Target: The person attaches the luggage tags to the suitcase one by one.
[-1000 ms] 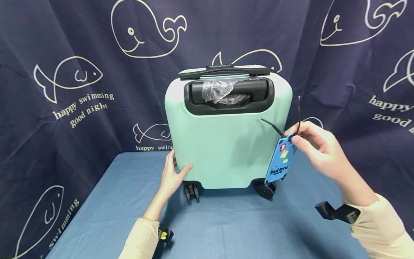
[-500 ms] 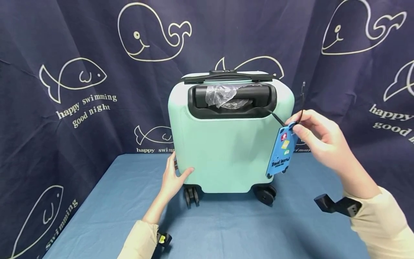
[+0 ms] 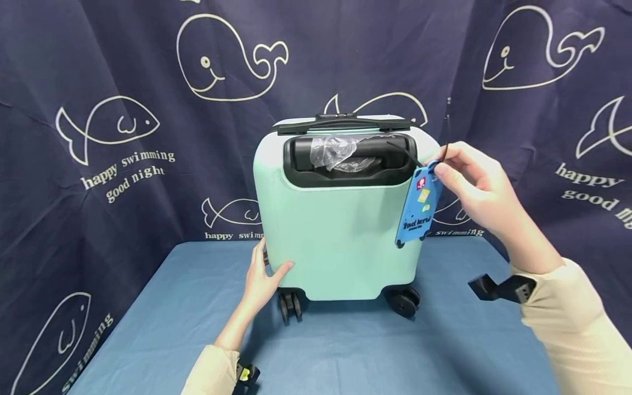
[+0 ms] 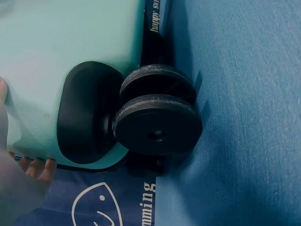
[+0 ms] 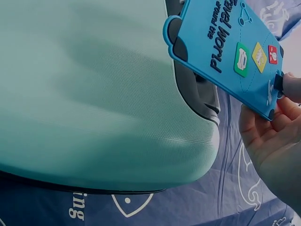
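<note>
A mint-green suitcase [image 3: 340, 236] stands upright on its black wheels in the head view. Clear plastic film [image 3: 333, 152] is wrapped round its black telescopic handle [image 3: 380, 147]. My left hand [image 3: 259, 280] grips the suitcase's lower left side, thumb [image 4: 2, 89] on the broad face and fingers at the edge beside a double wheel [image 4: 157, 125]. With thumb and fingers, my right hand [image 3: 481, 184] pinches a blue luggage tag [image 3: 416, 211] at its top end. The tag hangs before the suitcase's upper right part, its black strap [image 3: 446, 129] unfastened with both ends free.
A blue cloth [image 3: 336, 351] covers the table. Dark blue curtains [image 3: 306, 60] printed with white whales and fish hang behind and at both sides. The top carry handle [image 3: 343, 124] lies along the suitcase's upper edge.
My right hand has raised the luggage tag from the suitcase's lower right corner towards the telescopic handle's recess. My left hand has stayed on the suitcase; the head view has shifted slightly.
</note>
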